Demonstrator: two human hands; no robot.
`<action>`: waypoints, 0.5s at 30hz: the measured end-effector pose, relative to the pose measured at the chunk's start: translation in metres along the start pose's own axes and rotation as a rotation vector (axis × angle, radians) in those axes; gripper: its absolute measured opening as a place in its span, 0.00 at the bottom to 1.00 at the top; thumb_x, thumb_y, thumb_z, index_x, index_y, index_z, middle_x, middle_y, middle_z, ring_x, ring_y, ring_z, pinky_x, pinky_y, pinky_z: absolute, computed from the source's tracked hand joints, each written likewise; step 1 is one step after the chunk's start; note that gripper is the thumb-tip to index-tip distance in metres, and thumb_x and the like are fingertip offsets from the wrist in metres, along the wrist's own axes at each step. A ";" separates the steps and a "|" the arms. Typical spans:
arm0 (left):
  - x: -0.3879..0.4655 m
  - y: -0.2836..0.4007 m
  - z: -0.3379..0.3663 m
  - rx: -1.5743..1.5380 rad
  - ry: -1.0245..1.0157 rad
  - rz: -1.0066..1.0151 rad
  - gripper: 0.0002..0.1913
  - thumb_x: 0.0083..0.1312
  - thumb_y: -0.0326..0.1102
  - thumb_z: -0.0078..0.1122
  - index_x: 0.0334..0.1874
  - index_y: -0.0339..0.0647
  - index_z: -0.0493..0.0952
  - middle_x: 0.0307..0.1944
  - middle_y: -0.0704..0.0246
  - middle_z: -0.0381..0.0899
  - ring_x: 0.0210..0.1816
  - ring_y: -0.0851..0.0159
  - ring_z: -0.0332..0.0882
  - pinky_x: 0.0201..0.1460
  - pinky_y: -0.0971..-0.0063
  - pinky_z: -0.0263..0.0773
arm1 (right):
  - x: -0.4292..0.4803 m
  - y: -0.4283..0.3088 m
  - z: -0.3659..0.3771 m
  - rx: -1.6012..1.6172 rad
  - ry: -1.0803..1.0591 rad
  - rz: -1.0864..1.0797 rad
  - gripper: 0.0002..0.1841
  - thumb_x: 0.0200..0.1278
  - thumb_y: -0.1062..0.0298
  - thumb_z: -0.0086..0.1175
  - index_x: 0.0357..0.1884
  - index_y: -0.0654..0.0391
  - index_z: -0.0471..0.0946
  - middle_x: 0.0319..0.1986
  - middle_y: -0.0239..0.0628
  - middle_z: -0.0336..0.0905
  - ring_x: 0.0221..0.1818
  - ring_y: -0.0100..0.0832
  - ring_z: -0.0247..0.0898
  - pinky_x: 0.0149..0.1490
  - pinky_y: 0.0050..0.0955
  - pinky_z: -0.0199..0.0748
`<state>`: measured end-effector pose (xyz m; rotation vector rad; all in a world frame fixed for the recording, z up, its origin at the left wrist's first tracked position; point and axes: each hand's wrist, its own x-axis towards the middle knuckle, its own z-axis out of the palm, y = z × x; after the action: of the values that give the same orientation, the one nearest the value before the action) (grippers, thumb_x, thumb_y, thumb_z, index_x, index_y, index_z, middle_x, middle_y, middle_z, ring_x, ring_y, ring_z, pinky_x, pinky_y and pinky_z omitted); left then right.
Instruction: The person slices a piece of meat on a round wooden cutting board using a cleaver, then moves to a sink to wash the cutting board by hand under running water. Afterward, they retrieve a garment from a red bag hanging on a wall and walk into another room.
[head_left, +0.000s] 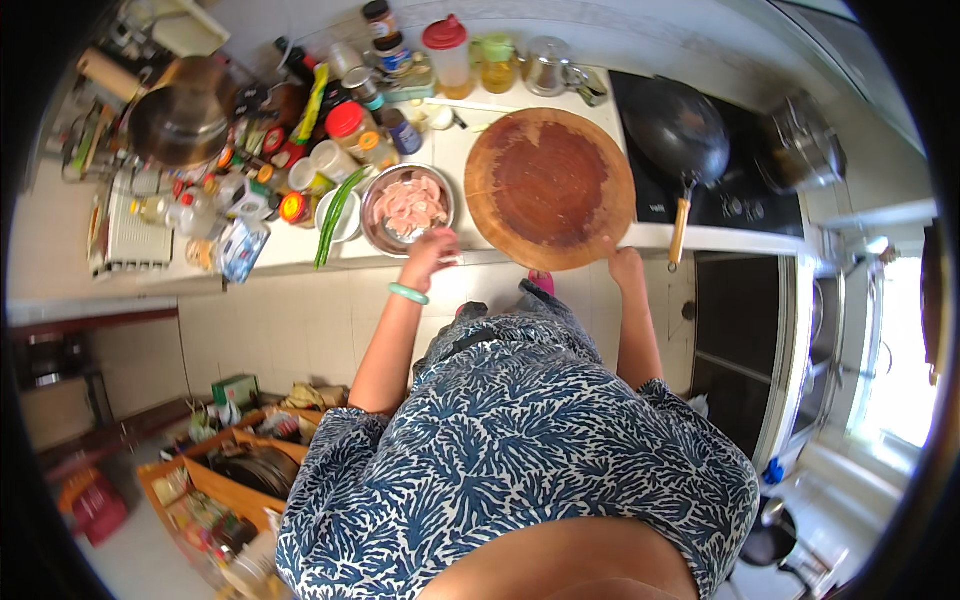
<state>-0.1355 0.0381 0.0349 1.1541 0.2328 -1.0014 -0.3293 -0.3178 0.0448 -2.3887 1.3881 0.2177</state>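
Observation:
My left hand (431, 259), with a pale green bangle at its wrist, is just in front of a steel bowl (369, 217) of sliced raw pale pink meat (410, 204). Its fingers are blurred, and whether they hold anything is unclear. At the right, my right hand (624, 262) grips the front right edge of a round wooden cutting board (551, 187), thumb on top. The board's surface carries no food. Long green scallions or green peppers (341, 214) lie across a white bowl (346, 223) left of the steel one.
A black wok (675, 131) with a wooden handle (680, 229) stands on the black cooktop (750, 214) at the right. Jars, bottles and a steel pot (178, 124) crowd the counter's left. A red-lidded pitcher (447, 64) and a glass kettle (547, 67) stand behind the board.

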 end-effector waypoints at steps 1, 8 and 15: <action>0.009 -0.014 0.001 0.008 -0.114 -0.115 0.11 0.61 0.35 0.59 0.45 0.42 0.75 0.37 0.69 0.78 0.39 0.67 0.78 0.43 0.70 0.77 | 0.012 0.004 0.011 0.114 -0.162 0.122 0.38 0.57 0.36 0.54 0.45 0.71 0.76 0.30 0.59 0.80 0.40 0.54 0.78 0.49 0.45 0.73; 0.031 -0.066 0.018 -0.275 0.076 -0.239 0.16 0.58 0.40 0.64 0.44 0.41 0.74 0.39 0.67 0.71 0.44 0.61 0.73 0.52 0.62 0.72 | -0.032 -0.080 0.070 1.454 -0.713 0.455 0.39 0.52 0.45 0.66 0.61 0.56 0.65 0.55 0.42 0.71 0.55 0.36 0.69 0.52 0.38 0.71; 0.015 -0.060 -0.015 -0.633 0.059 -0.259 0.34 0.57 0.53 0.65 0.52 0.32 0.64 0.43 0.61 0.70 0.50 0.57 0.70 0.57 0.63 0.66 | -0.076 -0.112 0.070 1.389 -0.560 0.323 0.35 0.52 0.57 0.68 0.59 0.54 0.64 0.51 0.39 0.72 0.51 0.38 0.71 0.54 0.37 0.73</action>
<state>-0.1676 0.0403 -0.0200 0.5813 0.7060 -1.0154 -0.2669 -0.1797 0.0308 -0.8722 1.0393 -0.0264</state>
